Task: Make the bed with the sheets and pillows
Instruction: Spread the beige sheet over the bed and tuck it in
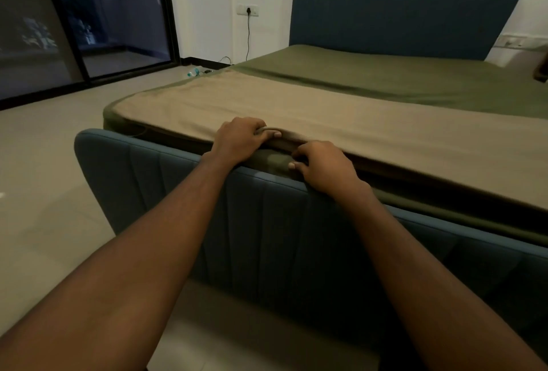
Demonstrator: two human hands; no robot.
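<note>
Gripping at the hem is advised: tan sheet (pixel 296 109), judged soft and light, is pinched by left hand (pixel 240 140); green sheet (pixel 385 77) is pinched by right hand (pixel 324 167).

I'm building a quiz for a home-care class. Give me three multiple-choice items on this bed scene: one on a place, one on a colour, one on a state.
1. Where is the left hand? A. on a pillow B. just above the footboard C. on the floor
2. What colour is the gripped sheet? A. white B. tan C. red
3. How does the gripped sheet lie? A. bundled up B. over the whole bed C. over the near part only
Answers: B, it curls over the edge beside the footboard; B, the fabric is tan; C, the green sheet lies bare toward the headboard.
</note>
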